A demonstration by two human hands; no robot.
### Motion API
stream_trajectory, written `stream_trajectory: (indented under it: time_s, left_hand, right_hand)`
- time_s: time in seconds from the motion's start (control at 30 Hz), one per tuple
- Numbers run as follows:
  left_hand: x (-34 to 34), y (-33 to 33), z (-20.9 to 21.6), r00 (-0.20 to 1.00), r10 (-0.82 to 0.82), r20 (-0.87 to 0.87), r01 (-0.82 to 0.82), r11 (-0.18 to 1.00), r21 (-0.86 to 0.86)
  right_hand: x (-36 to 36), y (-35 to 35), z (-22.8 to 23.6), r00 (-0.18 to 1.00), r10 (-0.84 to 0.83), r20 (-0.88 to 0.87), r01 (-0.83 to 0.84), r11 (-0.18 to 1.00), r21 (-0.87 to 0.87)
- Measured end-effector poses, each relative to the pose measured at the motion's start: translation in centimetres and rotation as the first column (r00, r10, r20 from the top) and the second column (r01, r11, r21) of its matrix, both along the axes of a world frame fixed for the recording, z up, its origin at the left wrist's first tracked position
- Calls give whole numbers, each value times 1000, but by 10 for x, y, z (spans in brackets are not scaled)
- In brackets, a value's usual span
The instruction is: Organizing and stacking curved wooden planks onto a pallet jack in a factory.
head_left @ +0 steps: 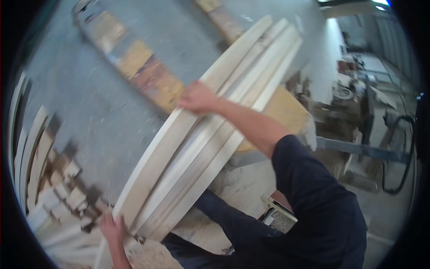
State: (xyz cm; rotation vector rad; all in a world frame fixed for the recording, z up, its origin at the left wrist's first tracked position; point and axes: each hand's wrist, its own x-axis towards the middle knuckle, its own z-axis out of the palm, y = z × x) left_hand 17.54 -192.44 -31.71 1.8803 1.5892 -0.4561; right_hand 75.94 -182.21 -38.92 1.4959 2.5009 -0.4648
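A long pale wooden board (154, 166) slants from the near left toward the far right in front of me. Several similar boards (190, 157) lie alongside it on its right. My right hand (198, 97) is closed over its far-left edge, around the middle of its length. Near its close end, my left hand (113, 227) grips the same board, with the thumb against the edge. Motion slightly blurs both hands, and their undersides are hidden.
Two long, paint-marked planks (139, 65) extend across the grey floor (96, 121). Curved boards (36, 152) and stacked wood blocks (62, 195) stand at the left. A yellowish panel (284, 110) lies beneath the boards; machinery with a grey metal bar (358, 149) is at the right.
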Motion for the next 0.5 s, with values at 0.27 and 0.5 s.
stream_trajectory:
  time_s: [0.27,0.5]
  left_hand:
    - [164,92,-81,991,-40,124,49,996,-72]
    - [256,127,-148,984,-57,170,29,986,164]
  right_hand:
    - [34,25,-16,968,-251,10,250,960,-124]
    - [12,28,-41,975,-224,-15,222,972,-80]
